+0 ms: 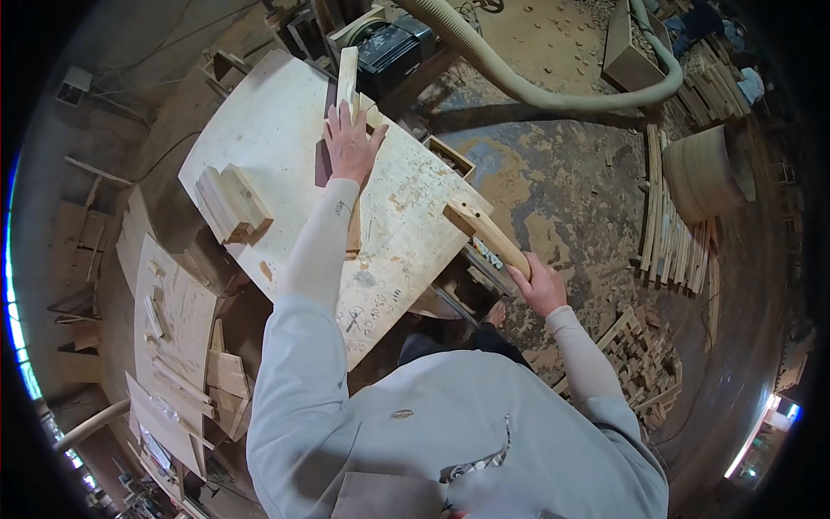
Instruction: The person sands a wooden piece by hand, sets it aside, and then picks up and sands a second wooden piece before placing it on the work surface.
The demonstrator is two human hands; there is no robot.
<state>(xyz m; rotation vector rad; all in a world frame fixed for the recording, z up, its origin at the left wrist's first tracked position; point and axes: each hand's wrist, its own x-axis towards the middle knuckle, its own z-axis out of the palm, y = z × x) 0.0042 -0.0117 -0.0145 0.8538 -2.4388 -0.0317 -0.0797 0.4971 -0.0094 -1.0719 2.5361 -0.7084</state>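
Note:
My left hand (353, 145) lies with its fingers spread over a pale wood strip (347, 73) and the dark guide board (322, 164) on the worktable (406, 186). The strip sticks out past my fingertips toward the motor. At the table's right corner, my right hand (543, 287) is closed around the near end of a wooden bar (491, 232). The bar's far end rests at a wood block (460, 214) by the table edge. Part of what lies under my left palm is hidden.
Several cut wood pieces (232, 203) lie on the table's left side. Beyond the table are an electric motor (393, 48) and a thick hose (536, 91). Stacked strips (679, 225), a drum (707, 176) and an offcut heap (640, 359) stand at right.

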